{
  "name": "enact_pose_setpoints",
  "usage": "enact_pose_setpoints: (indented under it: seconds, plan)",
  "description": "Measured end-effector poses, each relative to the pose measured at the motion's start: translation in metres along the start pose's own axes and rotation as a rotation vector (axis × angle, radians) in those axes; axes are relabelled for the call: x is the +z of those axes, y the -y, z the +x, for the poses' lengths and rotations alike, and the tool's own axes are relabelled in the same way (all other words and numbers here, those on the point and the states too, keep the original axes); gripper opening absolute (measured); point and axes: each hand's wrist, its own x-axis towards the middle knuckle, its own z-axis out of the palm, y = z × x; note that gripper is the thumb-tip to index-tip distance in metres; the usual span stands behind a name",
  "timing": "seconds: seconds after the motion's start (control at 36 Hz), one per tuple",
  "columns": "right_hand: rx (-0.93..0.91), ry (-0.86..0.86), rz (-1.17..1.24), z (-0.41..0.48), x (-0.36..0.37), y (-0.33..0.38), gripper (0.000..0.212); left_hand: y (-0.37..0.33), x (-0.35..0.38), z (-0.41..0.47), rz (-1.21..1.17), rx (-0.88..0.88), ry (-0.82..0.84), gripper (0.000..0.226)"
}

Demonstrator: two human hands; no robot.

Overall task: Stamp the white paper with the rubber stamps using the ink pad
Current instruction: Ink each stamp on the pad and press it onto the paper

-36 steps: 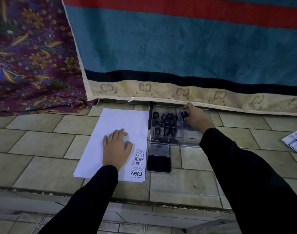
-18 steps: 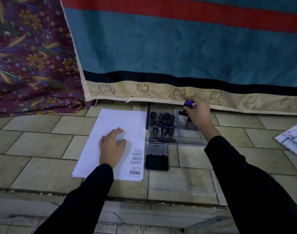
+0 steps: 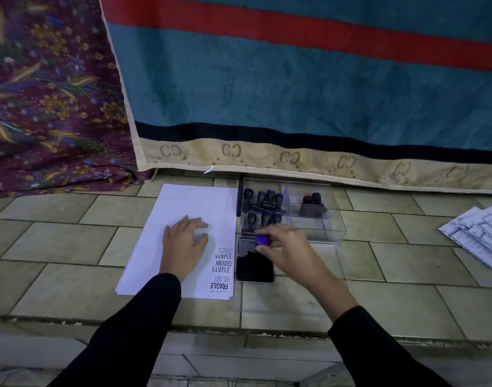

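White paper (image 3: 183, 208) lies on the tiled floor with several black stamped words along its right edge. My left hand (image 3: 184, 241) rests flat on the sheet, fingers spread. Right of the paper sits the open black ink pad (image 3: 254, 268). My right hand (image 3: 284, 247) grips a rubber stamp with a purple top (image 3: 262, 239) directly over the pad's far end; whether its face touches the ink is hidden. Behind the pad a clear plastic box (image 3: 323, 233) holds several dark-handled stamps (image 3: 263, 198).
A teal, red and cream blanket (image 3: 295, 93) hangs just behind the box. Patterned maroon cloth (image 3: 49, 101) lies at the back left. Printed sheets (image 3: 476, 236) lie at the far right. A step edge (image 3: 239, 325) runs across below the paper.
My right hand lifted the purple-topped stamp out of the clear box and brought it down and left over the ink pad. The left hand stayed on the paper.
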Motion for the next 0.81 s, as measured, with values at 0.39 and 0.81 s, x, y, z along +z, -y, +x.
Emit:
enact_pose_setpoints:
  seconds: [0.39,0.81]
  plan:
    - [-0.096,0.026,-0.021,-0.009,0.015,0.005,0.032,-0.025,0.012,-0.028,0.174,0.437,0.309,0.108]
    - [-0.036,0.126,-0.057,-0.003,0.009,0.010,0.031,-0.030,0.015,-0.023,0.204,0.440,0.269,0.103]
